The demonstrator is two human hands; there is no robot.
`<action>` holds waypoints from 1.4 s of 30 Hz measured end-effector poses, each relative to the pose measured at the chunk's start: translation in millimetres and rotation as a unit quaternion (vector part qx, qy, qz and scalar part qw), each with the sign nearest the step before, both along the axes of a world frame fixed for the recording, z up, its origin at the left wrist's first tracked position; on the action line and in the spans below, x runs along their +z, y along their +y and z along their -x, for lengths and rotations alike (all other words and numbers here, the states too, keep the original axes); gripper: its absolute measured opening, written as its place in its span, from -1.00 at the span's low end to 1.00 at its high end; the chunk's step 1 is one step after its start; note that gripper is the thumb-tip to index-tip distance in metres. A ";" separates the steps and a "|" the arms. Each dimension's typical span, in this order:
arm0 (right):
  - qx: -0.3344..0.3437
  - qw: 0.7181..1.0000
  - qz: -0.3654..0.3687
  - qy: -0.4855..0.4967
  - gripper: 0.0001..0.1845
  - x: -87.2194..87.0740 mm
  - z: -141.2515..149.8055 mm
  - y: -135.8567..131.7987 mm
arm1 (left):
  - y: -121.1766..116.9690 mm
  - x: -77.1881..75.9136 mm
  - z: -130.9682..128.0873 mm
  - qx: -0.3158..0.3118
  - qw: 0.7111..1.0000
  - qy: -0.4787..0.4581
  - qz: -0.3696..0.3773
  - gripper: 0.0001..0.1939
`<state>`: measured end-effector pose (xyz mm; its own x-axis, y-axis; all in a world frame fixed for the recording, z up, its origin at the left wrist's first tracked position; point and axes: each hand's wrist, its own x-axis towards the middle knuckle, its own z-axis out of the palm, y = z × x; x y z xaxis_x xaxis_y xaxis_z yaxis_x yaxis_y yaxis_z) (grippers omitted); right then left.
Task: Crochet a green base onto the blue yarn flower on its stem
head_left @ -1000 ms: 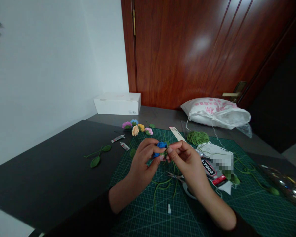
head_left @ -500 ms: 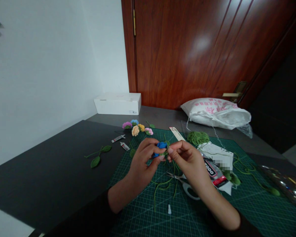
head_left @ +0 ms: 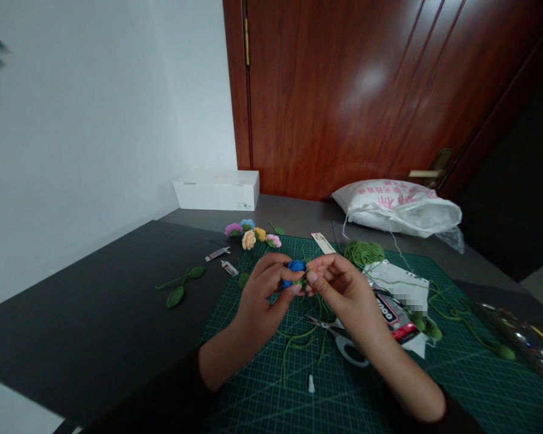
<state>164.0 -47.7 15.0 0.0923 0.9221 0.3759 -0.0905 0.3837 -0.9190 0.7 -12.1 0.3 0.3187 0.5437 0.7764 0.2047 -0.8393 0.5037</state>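
"Where was the blue, ruffled yarn flower [head_left: 297, 265]?"

"Held up over the dark green, gridded cutting mat [head_left: 262, 398], between the two hands. The left hand [head_left: 265, 295] grasped it, thumb and fingers closed around the blue petals and the green part below them."

"And the right hand [head_left: 341, 286]?"

"Its thumb and forefinger were pinched on the flower's green edge. The fingertips hid exactly which bit they gripped."

"What lay under them?"

"Loose strands of thin green yarn [head_left: 284, 361] on the mat, and small metal scissors with pale, rounded handles [head_left: 338, 341], partly behind the right wrist. A little white plastic nozzle [head_left: 311, 384] lay nearer the wearer."

"To the right?"

"A loose bundle of green yarn [head_left: 364, 252], then a black, white and red printed packet [head_left: 405, 333], partly covered by the right forearm."

"To the left?"

"Two small white tubes, one on the black table [head_left: 117, 301] and one by the mat's edge, and a green yarn stem with two leaves [head_left: 175, 296]. Just beyond the tubes sat a cluster of purple, light blue, yellow, peach and pink yarn flowers [head_left: 248, 240]."

"And farthest back?"

"A long white cardboard box [head_left: 217, 191] on the left, and a plump white sack with pink lettering [head_left: 398, 208] on the right."
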 end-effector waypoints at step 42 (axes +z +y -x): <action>-0.002 0.998 0.043 0.051 -0.76 -5.0 2.9 -1.0 | 0.6 -1.6 -0.3 0.003 1.000 -0.001 -0.003 -0.84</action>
